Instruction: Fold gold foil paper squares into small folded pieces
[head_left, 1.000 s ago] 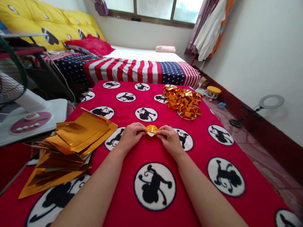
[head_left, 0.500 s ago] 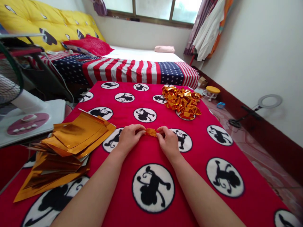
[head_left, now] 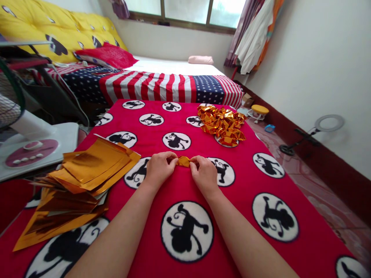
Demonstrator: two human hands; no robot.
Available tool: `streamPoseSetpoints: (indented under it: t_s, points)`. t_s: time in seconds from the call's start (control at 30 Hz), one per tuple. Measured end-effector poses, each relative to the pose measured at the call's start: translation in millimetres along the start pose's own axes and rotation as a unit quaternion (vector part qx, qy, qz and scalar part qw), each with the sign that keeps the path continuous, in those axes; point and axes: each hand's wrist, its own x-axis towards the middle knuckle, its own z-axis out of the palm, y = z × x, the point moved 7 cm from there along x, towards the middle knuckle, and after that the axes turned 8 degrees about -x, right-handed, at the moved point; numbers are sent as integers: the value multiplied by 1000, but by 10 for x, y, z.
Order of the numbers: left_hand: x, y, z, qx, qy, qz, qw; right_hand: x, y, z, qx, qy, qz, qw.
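Between my two hands is a small piece of folded gold foil paper [head_left: 183, 161], held over the red cloth [head_left: 232, 231] printed with black monkey figures in white circles. My left hand [head_left: 160, 165] pinches its left end between thumb and fingertips. At the other end, my right hand [head_left: 204, 171] pinches it the same way. To the left lies a loose stack of flat gold foil sheets [head_left: 98, 164]. A pile of shiny folded foil pieces [head_left: 222, 121] rests at the far right of the cloth.
A white fan base [head_left: 43, 146] stands close on the left. Beyond the table is a bed with a stars-and-stripes cover [head_left: 162, 87]. A yellow stool [head_left: 260, 109] and a ring light [head_left: 329, 122] are on the floor to the right.
My right hand has turned slightly and shifted a little at its end of the folded foil. Both hands keep their pinch, and the piles look the same.
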Motion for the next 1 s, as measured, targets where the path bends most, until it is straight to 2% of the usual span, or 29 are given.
streamPoseSetpoints:
  t_s: [0.27,0.4,0.63,1.0]
  points:
    - [1,-81,16,-33,0,-19,999,26,39,23,18,-8,16,1000]
    - [6,-74,19,-27,11,-23,999,37,21,22,-7,-10,19,1000]
    - [-2,-51,28,9,-2,-56,998,60,-17,25,-63,-18,41,997]
    - [-8,-44,25,10,2,-60,998,43,-8,20,-36,-17,39,998]
